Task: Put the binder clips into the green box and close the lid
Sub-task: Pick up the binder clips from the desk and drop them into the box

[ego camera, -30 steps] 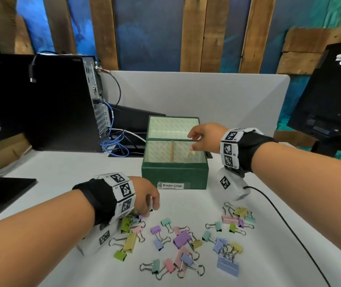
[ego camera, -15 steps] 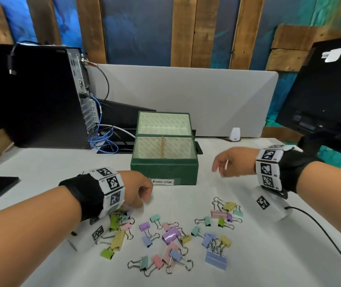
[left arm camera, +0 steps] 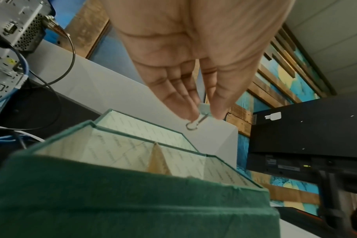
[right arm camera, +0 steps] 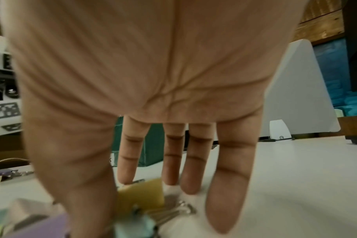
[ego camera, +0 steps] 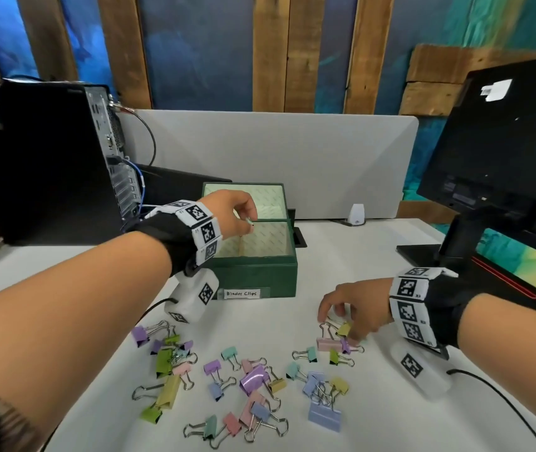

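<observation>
Left hand (ego camera: 227, 213): one small pale binder clip (left arm camera: 202, 111) pinched above the open green box (ego camera: 256, 275). Right hand (ego camera: 354, 308): fingers extended, lowered onto loose binder clips (ego camera: 247, 383) scattered over the desk (ego camera: 390, 419), nothing seen gripped.

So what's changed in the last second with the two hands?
The hands swapped roles. The left hand rose from the clip pile on the table to the green box, where it pinches a small clip over the open compartments. The right hand left the box and came down onto the right-side clips, its grip not yet closed. Box, open lid and the middle clips stayed put.
</observation>
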